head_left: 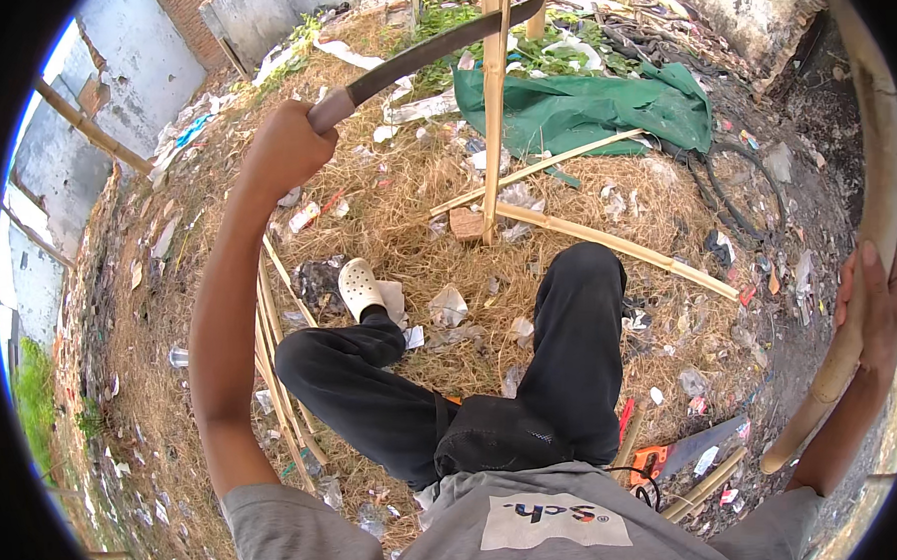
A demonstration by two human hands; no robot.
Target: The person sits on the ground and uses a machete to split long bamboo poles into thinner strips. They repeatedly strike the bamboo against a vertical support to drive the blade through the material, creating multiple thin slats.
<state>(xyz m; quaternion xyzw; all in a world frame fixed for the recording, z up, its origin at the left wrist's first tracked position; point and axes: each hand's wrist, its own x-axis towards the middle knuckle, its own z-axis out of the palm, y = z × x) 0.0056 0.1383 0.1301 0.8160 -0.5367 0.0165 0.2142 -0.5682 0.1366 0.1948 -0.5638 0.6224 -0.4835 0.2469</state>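
Left hand (pixel 285 147), arm stretched forward and raised, is clenched around the handle of a machete (pixel 429 53). The dark, slightly curved blade runs up and to the right from the fist and crosses in front of an upright split bamboo pole (pixel 495 108); whether blade and pole touch cannot be told. Right hand (pixel 873 306), at the right rim of the view, grasps a thick, pale bamboo stem (pixel 877 181) that curves along that rim from top to lower right, the fingers wrapped around its lower stretch.

The upright pole stands on straw-covered ground (pixel 406 212), beside a small brick (pixel 465 223). At its foot, two long bamboo slats (pixel 607 241) lie crossed, one running toward the lower right. Behind the pole lies a crumpled green tarpaulin (pixel 581 109).

The person sits, legs in black trousers (pixel 571 345) extended forward, with a white clog (pixel 360 287) on the left foot. A bundle of thin bamboo strips (pixel 278 378) lies just beside the left leg. Near the right hip lies a handsaw with an orange handle (pixel 676 455). Plastic and paper litter (pixel 448 305) is scattered across the straw. A weathered wall (pixel 125 84) borders the ground at upper left.
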